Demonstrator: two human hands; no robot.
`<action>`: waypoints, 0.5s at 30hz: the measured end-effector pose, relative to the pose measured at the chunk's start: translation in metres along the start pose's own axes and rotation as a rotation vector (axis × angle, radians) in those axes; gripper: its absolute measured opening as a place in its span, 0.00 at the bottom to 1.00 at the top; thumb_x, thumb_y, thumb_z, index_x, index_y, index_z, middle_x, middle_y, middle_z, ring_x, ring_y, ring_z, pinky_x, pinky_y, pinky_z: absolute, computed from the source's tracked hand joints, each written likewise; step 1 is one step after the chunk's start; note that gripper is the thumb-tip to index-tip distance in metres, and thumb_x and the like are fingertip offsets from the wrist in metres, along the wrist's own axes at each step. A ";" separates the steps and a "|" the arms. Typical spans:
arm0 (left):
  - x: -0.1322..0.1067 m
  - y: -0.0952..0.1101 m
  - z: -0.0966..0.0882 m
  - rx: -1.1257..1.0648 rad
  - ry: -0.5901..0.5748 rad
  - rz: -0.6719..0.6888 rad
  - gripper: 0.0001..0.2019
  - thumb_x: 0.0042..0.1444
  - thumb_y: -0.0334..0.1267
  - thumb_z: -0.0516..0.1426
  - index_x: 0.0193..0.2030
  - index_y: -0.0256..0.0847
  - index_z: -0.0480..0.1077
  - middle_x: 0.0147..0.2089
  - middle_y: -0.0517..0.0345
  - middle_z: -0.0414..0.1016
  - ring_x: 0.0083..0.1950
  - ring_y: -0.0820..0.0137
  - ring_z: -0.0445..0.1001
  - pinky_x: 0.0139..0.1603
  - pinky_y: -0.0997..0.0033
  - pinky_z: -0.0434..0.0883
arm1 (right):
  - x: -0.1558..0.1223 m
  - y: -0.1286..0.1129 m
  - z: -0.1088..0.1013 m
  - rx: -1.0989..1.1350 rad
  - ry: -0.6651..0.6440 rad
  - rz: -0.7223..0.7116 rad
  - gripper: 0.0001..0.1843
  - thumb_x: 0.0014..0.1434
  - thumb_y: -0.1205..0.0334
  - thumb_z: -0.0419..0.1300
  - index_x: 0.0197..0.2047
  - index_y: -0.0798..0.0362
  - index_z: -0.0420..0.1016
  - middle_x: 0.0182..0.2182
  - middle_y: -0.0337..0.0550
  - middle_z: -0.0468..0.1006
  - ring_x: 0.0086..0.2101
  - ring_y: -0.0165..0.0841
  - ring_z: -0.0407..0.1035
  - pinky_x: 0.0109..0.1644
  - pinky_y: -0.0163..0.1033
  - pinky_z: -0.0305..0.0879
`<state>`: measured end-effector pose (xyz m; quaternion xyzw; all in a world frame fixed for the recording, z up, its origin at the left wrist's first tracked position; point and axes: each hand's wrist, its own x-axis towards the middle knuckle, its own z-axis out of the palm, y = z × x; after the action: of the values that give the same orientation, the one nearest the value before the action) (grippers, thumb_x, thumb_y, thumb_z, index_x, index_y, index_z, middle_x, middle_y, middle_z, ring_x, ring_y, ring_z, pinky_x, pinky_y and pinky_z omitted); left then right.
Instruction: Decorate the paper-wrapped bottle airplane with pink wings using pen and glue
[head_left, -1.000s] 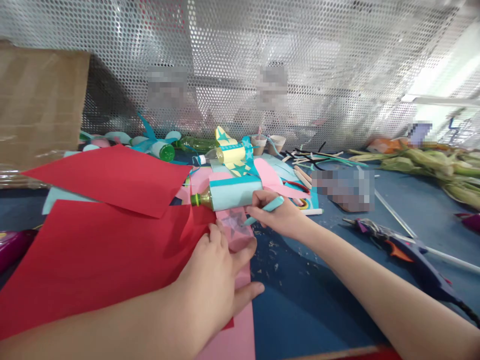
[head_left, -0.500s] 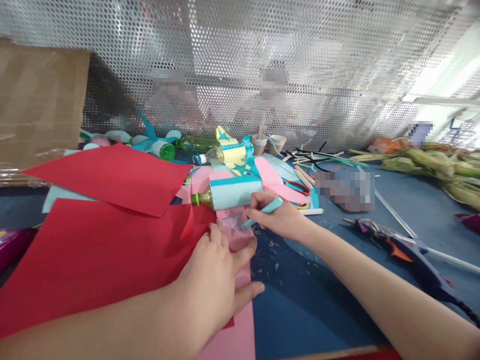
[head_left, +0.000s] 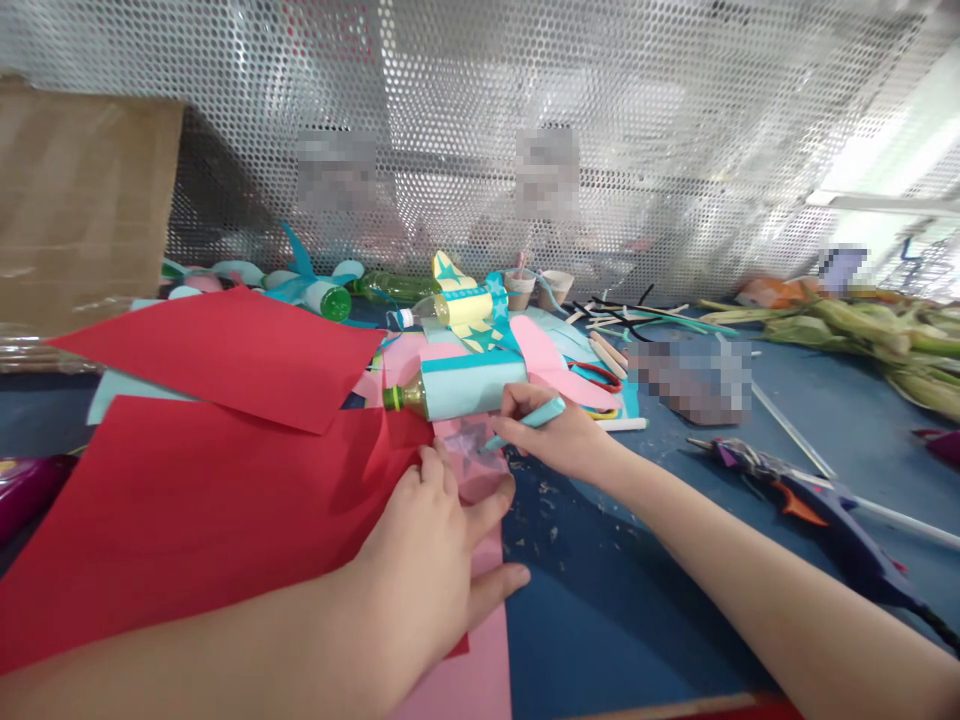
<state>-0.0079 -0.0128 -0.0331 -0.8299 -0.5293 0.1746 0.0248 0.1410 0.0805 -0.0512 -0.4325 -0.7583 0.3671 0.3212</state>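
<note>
My right hand [head_left: 551, 425] grips a light blue marker [head_left: 541, 412], its tip down on a clear sheet with a star shape [head_left: 471, 445]. That sheet lies on pink paper [head_left: 484, 640]. Spread over the pink paper and the edge of the red paper [head_left: 225, 520] is my left hand [head_left: 431, 535], its fingers apart and touching the lower side of the star sheet. Just beyond both hands, a bottle wrapped in pale blue paper [head_left: 472, 385] lies on its side.
A glue gun [head_left: 817, 500] lies at right near clear glue sticks [head_left: 795, 420]. Scissors [head_left: 596, 377] and pink cut-outs [head_left: 551, 360] sit behind my right hand. A yellow decorated bottle [head_left: 469, 305], paper cups [head_left: 555, 285] and corn husks [head_left: 847, 325] line the back, cardboard [head_left: 82, 190] the left.
The marker tip has shifted very slightly on the star sheet. My left hand stays in place.
</note>
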 end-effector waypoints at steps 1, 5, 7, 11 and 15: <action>0.000 0.000 -0.001 -0.001 -0.011 -0.001 0.35 0.59 0.62 0.45 0.70 0.51 0.48 0.65 0.33 0.62 0.66 0.35 0.56 0.54 0.45 0.61 | 0.000 0.000 0.000 -0.007 0.012 -0.003 0.10 0.52 0.62 0.56 0.22 0.50 0.60 0.17 0.30 0.65 0.21 0.26 0.59 0.27 0.33 0.54; 0.000 0.000 -0.003 -0.003 -0.026 0.000 0.35 0.60 0.62 0.45 0.70 0.50 0.47 0.65 0.34 0.62 0.66 0.35 0.55 0.56 0.45 0.60 | 0.001 0.002 0.000 -0.014 0.050 -0.020 0.09 0.51 0.62 0.57 0.22 0.50 0.61 0.17 0.30 0.64 0.21 0.26 0.57 0.26 0.33 0.53; 0.001 0.000 -0.002 -0.010 -0.019 0.001 0.35 0.59 0.62 0.45 0.70 0.50 0.47 0.65 0.34 0.62 0.66 0.34 0.55 0.56 0.45 0.60 | 0.001 0.002 0.000 -0.003 0.027 -0.012 0.09 0.51 0.62 0.56 0.22 0.50 0.61 0.16 0.30 0.64 0.20 0.26 0.57 0.26 0.33 0.52; 0.000 0.000 0.000 -0.026 -0.009 0.009 0.35 0.60 0.61 0.46 0.70 0.49 0.48 0.65 0.34 0.63 0.66 0.34 0.55 0.55 0.44 0.60 | 0.000 0.001 -0.002 -0.069 0.083 0.023 0.09 0.50 0.62 0.56 0.22 0.50 0.60 0.16 0.30 0.64 0.20 0.26 0.57 0.26 0.33 0.51; 0.000 0.000 0.003 -0.031 0.015 0.002 0.35 0.59 0.61 0.48 0.70 0.49 0.50 0.65 0.34 0.62 0.66 0.34 0.55 0.55 0.43 0.60 | 0.000 0.001 -0.004 -0.124 0.099 0.005 0.10 0.49 0.64 0.56 0.20 0.50 0.59 0.16 0.30 0.63 0.21 0.26 0.57 0.27 0.33 0.51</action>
<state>-0.0087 -0.0133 -0.0362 -0.8321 -0.5308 0.1601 0.0158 0.1440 0.0822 -0.0499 -0.4711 -0.7617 0.2984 0.3299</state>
